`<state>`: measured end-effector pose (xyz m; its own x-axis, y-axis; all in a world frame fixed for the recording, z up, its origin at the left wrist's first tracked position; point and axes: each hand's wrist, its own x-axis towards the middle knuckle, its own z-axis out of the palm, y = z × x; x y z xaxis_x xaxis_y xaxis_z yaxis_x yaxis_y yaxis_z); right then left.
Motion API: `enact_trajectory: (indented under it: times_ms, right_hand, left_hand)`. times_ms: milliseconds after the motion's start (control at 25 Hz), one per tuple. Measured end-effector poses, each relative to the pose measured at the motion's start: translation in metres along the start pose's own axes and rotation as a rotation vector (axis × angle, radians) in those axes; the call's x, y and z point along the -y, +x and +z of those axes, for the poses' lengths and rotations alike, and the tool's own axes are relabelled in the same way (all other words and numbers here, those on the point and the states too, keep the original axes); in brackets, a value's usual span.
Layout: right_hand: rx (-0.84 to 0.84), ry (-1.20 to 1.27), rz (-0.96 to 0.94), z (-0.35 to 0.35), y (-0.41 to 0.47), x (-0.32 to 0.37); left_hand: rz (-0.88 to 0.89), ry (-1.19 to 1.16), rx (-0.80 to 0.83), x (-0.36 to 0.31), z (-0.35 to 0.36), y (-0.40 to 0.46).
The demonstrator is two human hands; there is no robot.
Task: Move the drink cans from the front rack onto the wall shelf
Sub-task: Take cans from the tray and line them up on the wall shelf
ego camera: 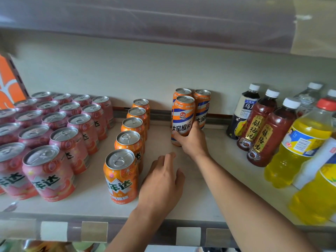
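Head view. We see the right hand (191,138) wrapped round the lower body of a tall orange-and-white can (183,119), standing upright on the wall shelf (200,197) just in front of two matching cans (202,106) by the back wall. The left hand (161,180) hovers with fingers loosely spread and holds nothing, just right of the nearest can in the short orange row (133,137). We judge the tall can rigid, smooth, probably full and fairly heavy, and easy to tip given its height; a grip round the mid-body suits it best. Pink cans (54,135) fill the left; bottles (269,128) stand right. Hidden or unclear: the front rack is out of view, the fingertips behind the can are concealed, and whether the can's base rests on the shelf we cannot tell
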<state>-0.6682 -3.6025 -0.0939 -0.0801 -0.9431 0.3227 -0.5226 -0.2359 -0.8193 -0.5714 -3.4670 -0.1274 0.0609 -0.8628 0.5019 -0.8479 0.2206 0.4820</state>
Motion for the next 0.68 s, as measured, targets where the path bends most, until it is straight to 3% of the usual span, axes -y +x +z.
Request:
enact_trajectory:
  times_ms: [360, 520, 680]
  right_hand:
    - [0.177, -0.003, 0.143, -0.032, -0.024, 0.007]
    - [0.123, -0.146, 0.063, -0.074, -0.066, 0.013]
    - [0.002, -0.056, -0.102, -0.098, -0.131, 0.003]
  left_hand:
    - [0.012, -0.018, 0.072, -0.002, -0.003, 0.001]
    - [0.047, -0.038, 0.024, -0.010, -0.019, 0.002]
    - [0.117, -0.111, -0.043, -0.041, -0.042, -0.031]
